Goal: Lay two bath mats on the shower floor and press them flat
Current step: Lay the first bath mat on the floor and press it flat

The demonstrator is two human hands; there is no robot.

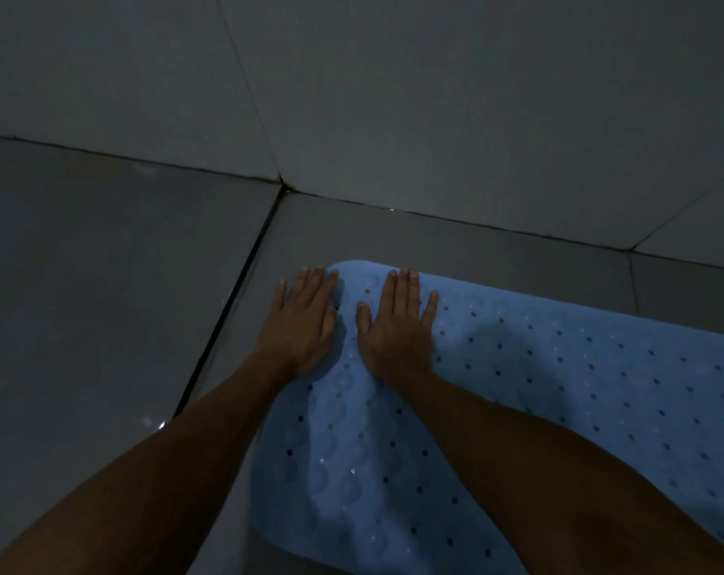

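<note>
A light blue bath mat [559, 388] with rows of small holes lies on the grey tiled shower floor [103, 284], running from the middle to the right edge. My left hand [300, 321] lies flat, palm down, on the mat's far left corner, its fingers partly over the edge onto the tile. My right hand [397, 325] rests flat, palm down, on the mat just beside it, fingers together. Both hands hold nothing. Only one mat is in view.
The tiled wall [435, 97] rises just beyond the mat's far edge. A dark grout line [235, 305] runs down the floor left of the mat. The light is dim.
</note>
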